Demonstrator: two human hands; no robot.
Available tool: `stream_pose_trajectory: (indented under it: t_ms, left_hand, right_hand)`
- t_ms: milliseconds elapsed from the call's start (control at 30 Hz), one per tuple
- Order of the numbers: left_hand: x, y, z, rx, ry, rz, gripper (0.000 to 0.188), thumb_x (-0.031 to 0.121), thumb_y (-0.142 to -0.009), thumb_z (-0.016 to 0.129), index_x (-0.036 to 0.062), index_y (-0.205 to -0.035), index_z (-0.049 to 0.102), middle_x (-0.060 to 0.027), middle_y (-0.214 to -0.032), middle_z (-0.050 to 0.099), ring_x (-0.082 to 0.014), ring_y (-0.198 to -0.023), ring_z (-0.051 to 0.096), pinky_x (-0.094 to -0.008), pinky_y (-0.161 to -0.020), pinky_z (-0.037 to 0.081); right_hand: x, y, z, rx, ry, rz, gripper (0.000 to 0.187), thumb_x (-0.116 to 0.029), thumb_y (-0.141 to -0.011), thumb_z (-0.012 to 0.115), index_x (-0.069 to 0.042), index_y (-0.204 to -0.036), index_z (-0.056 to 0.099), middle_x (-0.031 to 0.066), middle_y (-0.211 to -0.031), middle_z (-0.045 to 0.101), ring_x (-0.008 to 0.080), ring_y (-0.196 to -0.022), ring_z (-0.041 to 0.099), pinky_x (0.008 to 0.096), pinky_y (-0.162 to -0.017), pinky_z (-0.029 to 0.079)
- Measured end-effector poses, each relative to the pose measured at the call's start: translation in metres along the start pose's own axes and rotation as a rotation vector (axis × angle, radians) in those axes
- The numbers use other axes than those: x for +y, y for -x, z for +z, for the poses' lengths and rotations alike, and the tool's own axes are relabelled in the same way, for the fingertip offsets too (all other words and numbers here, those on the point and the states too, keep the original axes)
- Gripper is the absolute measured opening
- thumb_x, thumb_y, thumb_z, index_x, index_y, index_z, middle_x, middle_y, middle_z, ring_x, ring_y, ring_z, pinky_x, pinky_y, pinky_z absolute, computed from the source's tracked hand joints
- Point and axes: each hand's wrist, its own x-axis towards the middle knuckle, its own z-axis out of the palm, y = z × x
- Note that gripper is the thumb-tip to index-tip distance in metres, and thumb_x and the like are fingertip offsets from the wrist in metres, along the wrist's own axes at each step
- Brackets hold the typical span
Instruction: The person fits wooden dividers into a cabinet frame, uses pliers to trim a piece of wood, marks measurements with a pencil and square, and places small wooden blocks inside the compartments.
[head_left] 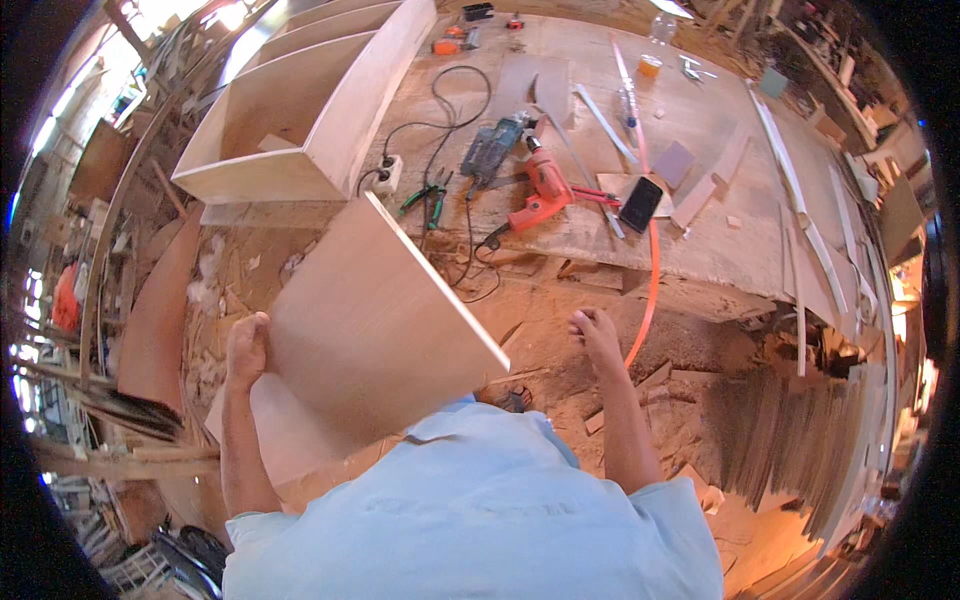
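A flat, pale plywood panel (370,320) is tilted in front of my body, its light cut edge facing right. My left hand (248,350) is closed on the panel's left side, thumb uppermost. Apart from the panel, to its right, my right hand (597,335) hangs in front of the workbench with its fingers curled together. Whatever those fingers hold, if anything, does not show. An orange hose (653,290) drops from the bench just beside my right hand.
On the workbench (720,240) lie a red drill (545,185), a blue-grey power tool (490,155), green-handled pliers (437,200), a white socket block (388,175) and a black phone (641,203). An open wooden cabinet (345,125) stands at the far left. Thin boards (780,430) are stacked at right.
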Motion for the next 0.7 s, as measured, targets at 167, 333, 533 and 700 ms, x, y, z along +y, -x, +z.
stream_pose_trajectory:
  t_ms: [167, 333, 533, 700]
  left_hand:
    - [-0.007, 0.044, 0.055, -0.681, 0.237, -0.626, 0.075, 0.066, -0.105, 0.034, 0.0010, -0.132, 0.061, -0.0092, -0.121, 0.067, -0.0167, -0.109, 0.060, -0.0347, -0.098, 0.047]
    - [0.060, 0.064, 0.125, -0.809, 0.834, -1.082, 0.080, 0.065, -0.106, 0.022, 0.0039, -0.152, 0.045, -0.0146, -0.149, 0.053, -0.0230, -0.136, 0.049, -0.0371, -0.116, 0.036]
    - [0.039, 0.068, 0.173, -0.752, 1.042, -1.155, 0.080, 0.065, -0.106, 0.023, 0.0033, -0.151, 0.046, -0.0150, -0.148, 0.053, -0.0237, -0.135, 0.050, -0.0372, -0.115, 0.037]
    - [-0.001, 0.061, 0.180, -0.720, 1.059, -1.155, 0.080, 0.065, -0.106, 0.023, 0.0028, -0.151, 0.047, -0.0154, -0.148, 0.053, -0.0244, -0.134, 0.051, -0.0373, -0.114, 0.037]
  right_hand:
    - [-0.037, -0.086, 0.079, -0.198, 0.214, -0.111, 0.039, -0.033, -0.098, 0.068, 0.002, -0.113, 0.061, 0.0080, -0.095, 0.066, 0.0150, -0.083, 0.064, 0.0317, -0.070, 0.053]
    - [-0.078, -0.169, 0.163, -0.231, 0.540, -0.337, 0.042, -0.034, -0.095, 0.070, 0.003, -0.113, 0.061, 0.0133, -0.092, 0.068, 0.0269, -0.088, 0.067, 0.0406, -0.078, 0.053]
    - [-0.098, -0.245, 0.304, -0.070, 0.988, -0.268, 0.068, -0.051, -0.093, 0.068, 0.001, -0.135, 0.054, 0.0239, -0.140, 0.055, 0.0416, -0.126, 0.057, 0.0484, -0.100, 0.050]
    - [-0.096, -0.261, 0.386, 0.036, 1.269, -0.029, 0.093, -0.070, -0.091, 0.057, 0.000, -0.150, 0.043, 0.0228, -0.165, 0.023, 0.0404, -0.149, 0.030, 0.0630, -0.108, 0.041]
